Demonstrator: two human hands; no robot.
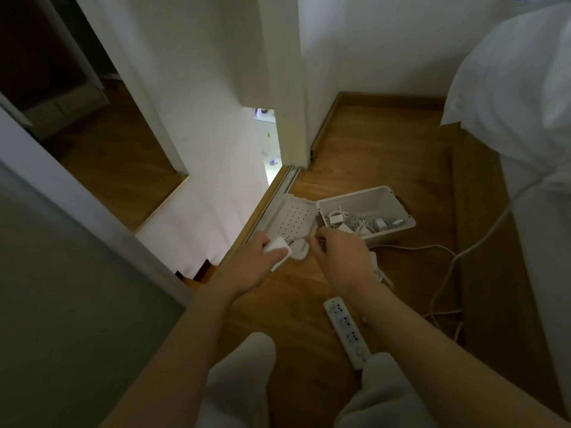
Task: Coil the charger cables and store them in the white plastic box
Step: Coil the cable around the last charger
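Observation:
My left hand grips a white charger block with its metal prongs pointing right. My right hand pinches the thin white cable that runs from the block; more of that cable hangs below the right wrist. Both hands hover over the floor just in front of the white plastic box, which stands open and holds several white chargers and cables. The box's perforated lid lies flat to its left.
A white power strip lies on the wooden floor by my right forearm, and its thick cord loops off to the right. A bed with white bedding fills the right side. A sliding door track and white walls stand left.

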